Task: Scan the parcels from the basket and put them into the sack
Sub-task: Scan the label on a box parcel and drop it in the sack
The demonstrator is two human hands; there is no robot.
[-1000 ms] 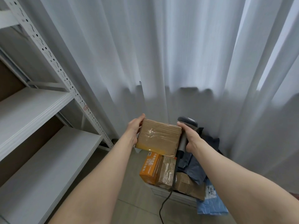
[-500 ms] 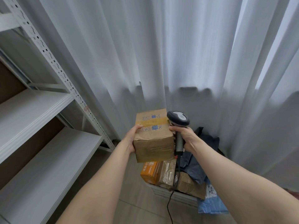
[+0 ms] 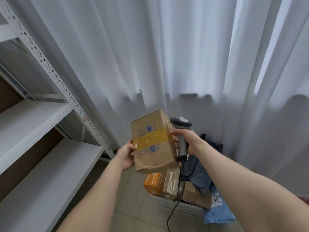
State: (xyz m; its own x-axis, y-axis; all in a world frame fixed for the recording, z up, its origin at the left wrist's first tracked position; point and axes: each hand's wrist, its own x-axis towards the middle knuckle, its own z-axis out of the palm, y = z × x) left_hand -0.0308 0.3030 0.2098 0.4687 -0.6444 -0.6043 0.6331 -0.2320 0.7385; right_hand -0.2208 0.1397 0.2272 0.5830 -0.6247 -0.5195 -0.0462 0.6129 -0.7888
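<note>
The white rack walls off my left side, though its shelf boards lie open toward me. Straight ahead the curtain hangs behind the box that fills the gap between my left hand and right hand. Below, the basket is heaped with parcels and the scanner cable dangles across its rim; open floor shows between basket and rack.
</note>
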